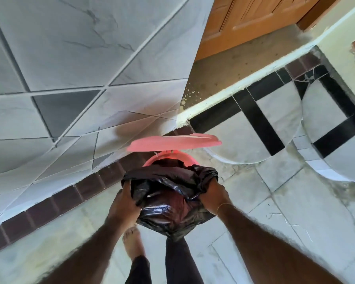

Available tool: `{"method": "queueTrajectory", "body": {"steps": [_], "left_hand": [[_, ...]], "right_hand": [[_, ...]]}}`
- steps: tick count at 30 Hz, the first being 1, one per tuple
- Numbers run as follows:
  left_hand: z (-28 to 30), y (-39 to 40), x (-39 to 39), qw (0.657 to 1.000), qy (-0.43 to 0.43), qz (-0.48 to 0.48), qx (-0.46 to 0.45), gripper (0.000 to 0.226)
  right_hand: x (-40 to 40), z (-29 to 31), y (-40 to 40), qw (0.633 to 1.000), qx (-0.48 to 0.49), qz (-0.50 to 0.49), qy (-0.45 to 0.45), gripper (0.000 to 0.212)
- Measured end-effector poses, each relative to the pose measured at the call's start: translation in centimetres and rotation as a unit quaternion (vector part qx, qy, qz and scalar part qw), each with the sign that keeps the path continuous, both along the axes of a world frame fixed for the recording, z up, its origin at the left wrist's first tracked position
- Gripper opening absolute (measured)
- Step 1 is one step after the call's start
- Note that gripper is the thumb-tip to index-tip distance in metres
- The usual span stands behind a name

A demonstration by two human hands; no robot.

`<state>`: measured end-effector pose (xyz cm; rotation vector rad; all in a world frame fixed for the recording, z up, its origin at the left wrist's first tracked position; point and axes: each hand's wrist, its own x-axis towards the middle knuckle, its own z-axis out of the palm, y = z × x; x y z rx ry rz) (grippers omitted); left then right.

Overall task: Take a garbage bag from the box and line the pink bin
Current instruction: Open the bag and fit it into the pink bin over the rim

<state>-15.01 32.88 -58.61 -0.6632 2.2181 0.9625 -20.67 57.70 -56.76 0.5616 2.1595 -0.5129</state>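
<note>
A pink bin [168, 155] stands on the floor against the tiled wall, its pink lid [172, 142] raised open behind it. A black garbage bag [170, 193] is spread open over the bin's mouth and hides most of the rim. My left hand [124, 203] grips the bag's left edge. My right hand [212, 195] grips its right edge. The box is not in view.
A grey tiled wall [70, 68] rises at the left with a dark brown skirting [49, 203]. A cream ledge [244, 83] and a wooden door [254, 19] lie beyond. My bare foot [132, 242] and dark trouser legs stand just below the bin.
</note>
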Motion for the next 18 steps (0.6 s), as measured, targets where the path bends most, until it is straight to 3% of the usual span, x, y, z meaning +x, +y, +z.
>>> {"method": "queueTrajectory", "body": {"steps": [7,10,15,18], "left_hand": [[-4.2,1.0,4.2,0.99,-0.076,-0.117,0.006,0.098],[-5.2,1.3,5.1,0.989,-0.094,-0.116,0.011,0.099],[-5.5,-0.2,1.5,1.0,0.01,-0.018,-0.004,0.074],[-6.0,-1.6,-1.2,0.999,0.049,0.002,-0.021,0.073]], "right_hand": [[4.7,-4.8,-0.8,0.995,-0.019,0.027,-0.09,0.06],[6.2,-6.1,-0.6,0.993,-0.018,0.031,-0.112,0.056],[2.6,-7.4,1.5,0.999,0.042,-0.009,0.023,0.042],[-0.5,-8.0,3.0,0.992,0.061,-0.05,0.101,0.038]]}}
